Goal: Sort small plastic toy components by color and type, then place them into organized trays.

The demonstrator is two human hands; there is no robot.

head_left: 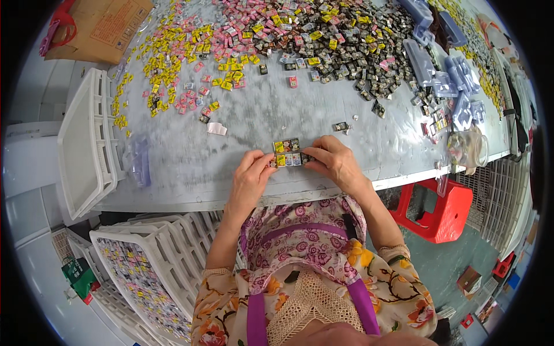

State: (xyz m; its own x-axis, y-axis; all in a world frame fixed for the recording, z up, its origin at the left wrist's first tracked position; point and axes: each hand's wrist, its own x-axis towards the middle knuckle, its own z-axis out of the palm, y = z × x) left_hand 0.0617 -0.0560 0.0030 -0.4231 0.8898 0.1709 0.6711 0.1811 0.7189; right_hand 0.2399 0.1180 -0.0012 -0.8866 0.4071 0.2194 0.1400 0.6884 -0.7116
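Note:
A small clear tray filled with little wrapped candies (287, 153) in yellow, blue and dark wrappers lies on the grey table (242, 121) near its front edge. My left hand (250, 176) pinches the tray's left end. My right hand (336, 160) grips its right end, fingers curled over the top. Beyond the hands, a wide heap of loose candies (277, 40) in yellow, pink and black wrappers covers the far half of the table.
Empty clear blister trays (447, 75) lie at the far right. A white plastic crate (86, 144) stands on edge at the left, another white crate holding packed candies (141, 277) below it. A red stool (441, 210) is under the table's right. A cardboard box (104, 26) sits far left.

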